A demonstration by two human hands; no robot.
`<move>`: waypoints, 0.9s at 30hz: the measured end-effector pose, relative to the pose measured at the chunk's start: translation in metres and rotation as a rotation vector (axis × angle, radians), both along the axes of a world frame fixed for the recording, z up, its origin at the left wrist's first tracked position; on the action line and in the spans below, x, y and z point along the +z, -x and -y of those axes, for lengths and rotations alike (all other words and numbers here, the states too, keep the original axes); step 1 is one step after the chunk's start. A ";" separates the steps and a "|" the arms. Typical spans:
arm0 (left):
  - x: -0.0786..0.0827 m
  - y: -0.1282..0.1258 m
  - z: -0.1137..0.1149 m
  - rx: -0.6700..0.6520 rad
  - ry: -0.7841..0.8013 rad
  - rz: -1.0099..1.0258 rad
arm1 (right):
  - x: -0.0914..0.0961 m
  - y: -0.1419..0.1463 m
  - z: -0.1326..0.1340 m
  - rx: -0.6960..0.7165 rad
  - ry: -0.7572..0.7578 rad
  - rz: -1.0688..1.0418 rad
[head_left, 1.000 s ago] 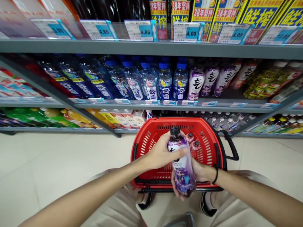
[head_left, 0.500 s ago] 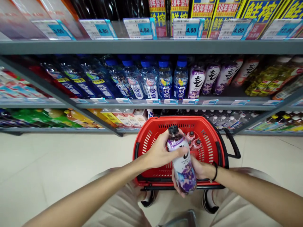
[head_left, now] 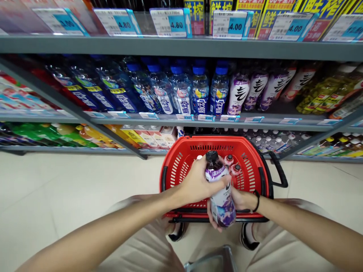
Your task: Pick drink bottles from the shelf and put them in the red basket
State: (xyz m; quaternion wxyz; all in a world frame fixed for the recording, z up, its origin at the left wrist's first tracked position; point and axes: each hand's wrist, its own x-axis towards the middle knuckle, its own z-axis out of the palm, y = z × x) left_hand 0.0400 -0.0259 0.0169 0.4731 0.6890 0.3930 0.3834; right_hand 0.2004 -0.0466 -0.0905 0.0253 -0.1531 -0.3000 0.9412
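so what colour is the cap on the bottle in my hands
Black cap on the bottle, clearest in the head view.

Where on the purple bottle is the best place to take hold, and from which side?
Probably the narrow upper body just under the cap of the purple bottle, from the left. It stands nearly upright; the left hand wraps there, and the right hand cups the base.

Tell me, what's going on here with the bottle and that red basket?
A person holds a purple-labelled bottle in both hands in front of drink shelves. The left hand wraps its upper part, below the dark cap, and the right hand grips the lower part. The bottle is above the near rim of a red basket, where pink-capped bottles already stand.
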 end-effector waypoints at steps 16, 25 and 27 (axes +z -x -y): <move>-0.003 0.002 0.002 0.003 0.006 -0.062 | 0.017 0.008 0.001 -0.173 -0.184 -0.029; 0.000 0.001 0.001 -0.012 0.017 -0.067 | 0.031 0.010 0.001 -0.179 -0.227 0.022; 0.000 0.001 0.001 -0.015 0.019 -0.077 | 0.030 0.010 0.001 -0.204 -0.242 0.040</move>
